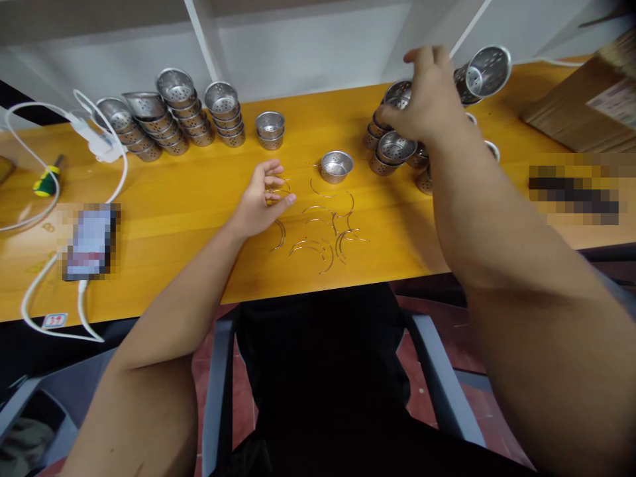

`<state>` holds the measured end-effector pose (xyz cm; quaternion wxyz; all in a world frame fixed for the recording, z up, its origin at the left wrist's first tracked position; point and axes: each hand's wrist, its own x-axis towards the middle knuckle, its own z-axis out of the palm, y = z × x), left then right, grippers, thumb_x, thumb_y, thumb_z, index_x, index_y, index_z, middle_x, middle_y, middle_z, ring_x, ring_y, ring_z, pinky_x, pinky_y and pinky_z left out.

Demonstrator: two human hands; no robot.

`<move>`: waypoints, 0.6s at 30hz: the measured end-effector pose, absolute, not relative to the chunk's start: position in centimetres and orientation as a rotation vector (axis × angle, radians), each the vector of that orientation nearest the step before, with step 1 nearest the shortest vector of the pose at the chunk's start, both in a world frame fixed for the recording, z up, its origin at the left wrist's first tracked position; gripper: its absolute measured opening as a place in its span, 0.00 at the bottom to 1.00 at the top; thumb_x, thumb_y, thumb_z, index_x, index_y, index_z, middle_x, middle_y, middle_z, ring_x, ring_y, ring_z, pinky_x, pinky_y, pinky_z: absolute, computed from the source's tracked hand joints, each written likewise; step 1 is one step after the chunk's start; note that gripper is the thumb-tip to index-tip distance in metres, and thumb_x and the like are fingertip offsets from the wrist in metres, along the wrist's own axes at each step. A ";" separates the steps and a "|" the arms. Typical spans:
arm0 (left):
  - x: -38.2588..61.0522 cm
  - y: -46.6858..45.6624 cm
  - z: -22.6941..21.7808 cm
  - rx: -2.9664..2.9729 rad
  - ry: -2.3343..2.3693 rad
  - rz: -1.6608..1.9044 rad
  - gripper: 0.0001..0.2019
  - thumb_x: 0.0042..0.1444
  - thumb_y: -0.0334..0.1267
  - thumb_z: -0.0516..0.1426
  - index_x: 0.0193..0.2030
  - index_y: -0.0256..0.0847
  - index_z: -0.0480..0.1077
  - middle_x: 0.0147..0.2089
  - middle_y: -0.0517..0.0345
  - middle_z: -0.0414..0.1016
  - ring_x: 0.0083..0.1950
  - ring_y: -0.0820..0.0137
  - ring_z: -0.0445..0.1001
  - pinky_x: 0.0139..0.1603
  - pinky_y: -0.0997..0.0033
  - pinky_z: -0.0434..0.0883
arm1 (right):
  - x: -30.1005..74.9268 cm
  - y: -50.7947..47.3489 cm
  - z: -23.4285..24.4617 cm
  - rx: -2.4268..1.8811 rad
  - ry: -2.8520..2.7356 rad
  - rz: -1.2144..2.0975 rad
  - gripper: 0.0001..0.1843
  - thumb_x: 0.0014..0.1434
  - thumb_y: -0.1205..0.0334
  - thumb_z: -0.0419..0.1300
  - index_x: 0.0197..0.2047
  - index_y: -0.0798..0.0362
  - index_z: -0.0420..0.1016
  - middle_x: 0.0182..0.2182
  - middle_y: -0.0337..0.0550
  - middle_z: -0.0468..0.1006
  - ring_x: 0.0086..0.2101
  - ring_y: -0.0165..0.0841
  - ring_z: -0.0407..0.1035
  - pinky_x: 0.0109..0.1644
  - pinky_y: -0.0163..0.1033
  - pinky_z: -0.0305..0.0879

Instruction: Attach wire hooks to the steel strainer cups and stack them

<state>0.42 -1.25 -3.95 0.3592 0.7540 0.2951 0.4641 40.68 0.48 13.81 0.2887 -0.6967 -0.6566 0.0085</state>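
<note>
My right hand (422,96) reaches over the stacked perforated metal cups (396,147) at the back right. Its thumb and fingers stand apart, and whether they touch a cup rim I cannot tell. Over the wooden table, my left hand (261,202) hovers or rests with fingers loosely bent and thumb apart, holding nothing visible. Thin curved wires (308,245) lie scattered beside it, some partly hidden under the fingers. A single small metal cup (336,167) stands upright between the two hands, with a bit of wire at its left side.
Several stacks of metal cups (223,109) line the back left, with a short stack (270,129) nearer the middle. To the left lie a phone (92,242), a white cable (30,311) and a green-yellow screwdriver (47,182). A cardboard box (571,106) stands at right.
</note>
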 end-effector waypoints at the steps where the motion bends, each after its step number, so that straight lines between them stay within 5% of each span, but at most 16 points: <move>1: 0.4 -1.2 -3.9 1.952 0.761 1.193 0.45 0.71 0.55 0.80 0.87 0.58 0.66 0.82 0.41 0.78 0.71 0.56 0.86 0.58 0.59 0.92 | 40.5 0.2 13.8 -1.756 -1.779 -0.020 0.50 0.69 0.71 0.82 0.90 0.55 0.75 0.87 0.71 0.71 0.85 0.56 0.68 0.96 0.55 0.60; 4: 0.1 -1.2 -3.8 1.986 0.738 1.182 0.43 0.77 0.62 0.75 0.88 0.56 0.64 0.84 0.39 0.77 0.72 0.57 0.86 0.60 0.61 0.91 | 39.1 -1.0 14.1 -1.515 -1.918 -0.043 0.31 0.73 0.75 0.75 0.76 0.52 0.87 0.78 0.65 0.81 0.69 0.50 0.81 0.84 0.59 0.76; 7: -0.1 -1.1 -3.7 2.005 0.717 1.179 0.40 0.81 0.68 0.70 0.88 0.56 0.64 0.84 0.38 0.77 0.72 0.57 0.87 0.61 0.60 0.91 | 37.6 -1.4 13.0 -1.578 -2.081 0.217 0.14 0.72 0.74 0.77 0.56 0.49 0.91 0.51 0.52 0.91 0.41 0.40 0.80 0.63 0.57 0.84; 10: -0.3 -0.7 -3.9 1.997 0.750 1.171 0.40 0.81 0.70 0.71 0.88 0.58 0.64 0.86 0.40 0.77 0.73 0.56 0.87 0.63 0.57 0.92 | 37.4 0.1 9.4 -1.514 -2.170 0.484 0.21 0.56 0.66 0.94 0.41 0.45 0.87 0.28 0.38 0.81 0.32 0.39 0.73 0.53 0.53 0.83; 14: -0.4 -0.5 -4.1 1.984 0.689 1.193 0.43 0.75 0.70 0.78 0.86 0.67 0.67 0.84 0.47 0.79 0.72 0.54 0.87 0.60 0.52 0.94 | 38.0 2.1 5.0 -1.437 -2.226 0.460 0.23 0.54 0.59 0.94 0.30 0.45 0.83 0.23 0.37 0.77 0.28 0.37 0.67 0.47 0.52 0.79; 18: -0.3 -0.7 -4.0 1.988 0.717 1.179 0.43 0.79 0.71 0.75 0.88 0.62 0.66 0.85 0.43 0.78 0.74 0.55 0.87 0.63 0.54 0.94 | 36.8 0.6 5.7 -1.295 -2.152 0.399 0.20 0.61 0.51 0.91 0.33 0.42 0.85 0.30 0.43 0.83 0.32 0.43 0.73 0.49 0.58 0.84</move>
